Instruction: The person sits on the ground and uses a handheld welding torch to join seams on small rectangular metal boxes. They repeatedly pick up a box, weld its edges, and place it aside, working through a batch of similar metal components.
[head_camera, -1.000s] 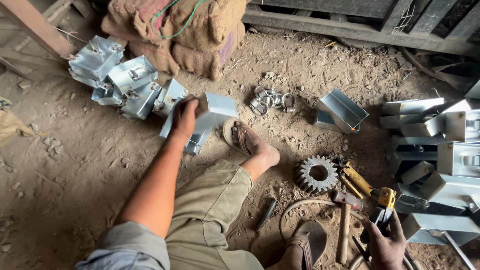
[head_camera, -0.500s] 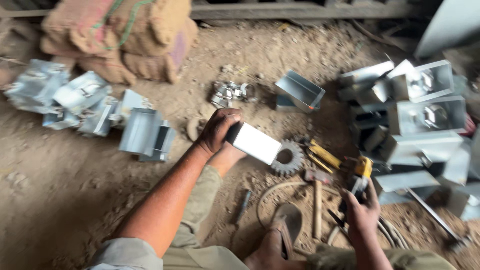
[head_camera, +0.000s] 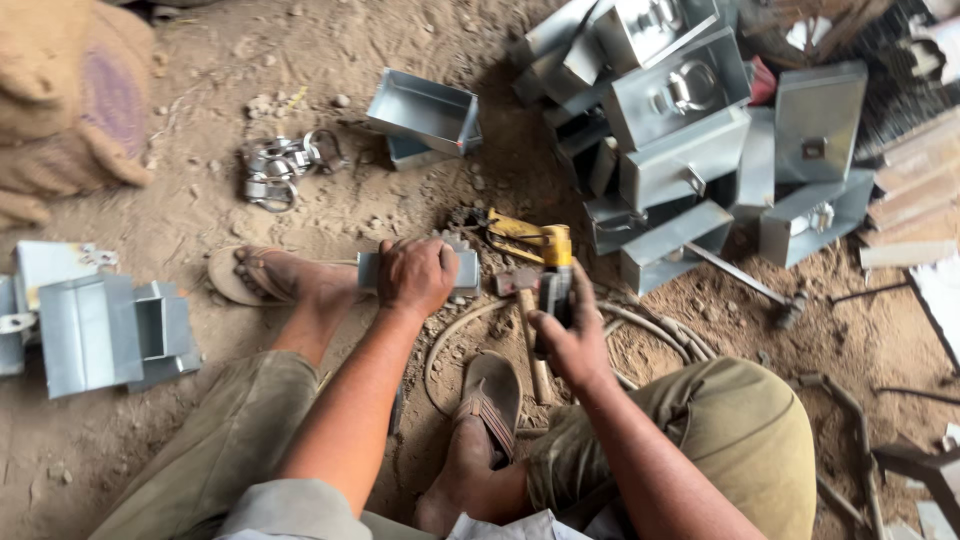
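Metal box (head_camera: 465, 270) — now lower, left hand (head_camera: 415, 275).

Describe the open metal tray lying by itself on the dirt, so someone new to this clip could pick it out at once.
Start from the big heap of metal boxes at the upper right. Just left of it, alone on the dirt floor, lies a shallow open tray, right of the cluster of metal rings. Unlike the heaped boxes, it stands apart and shows its empty inside, with no handle fitted.

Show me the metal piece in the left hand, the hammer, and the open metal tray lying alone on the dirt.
metal piece (head_camera: 465, 270): head view, on its right end beside the fingers.
hammer (head_camera: 535, 345): head view, on its wooden handle.
open metal tray (head_camera: 420, 105): head view, on its inner floor.
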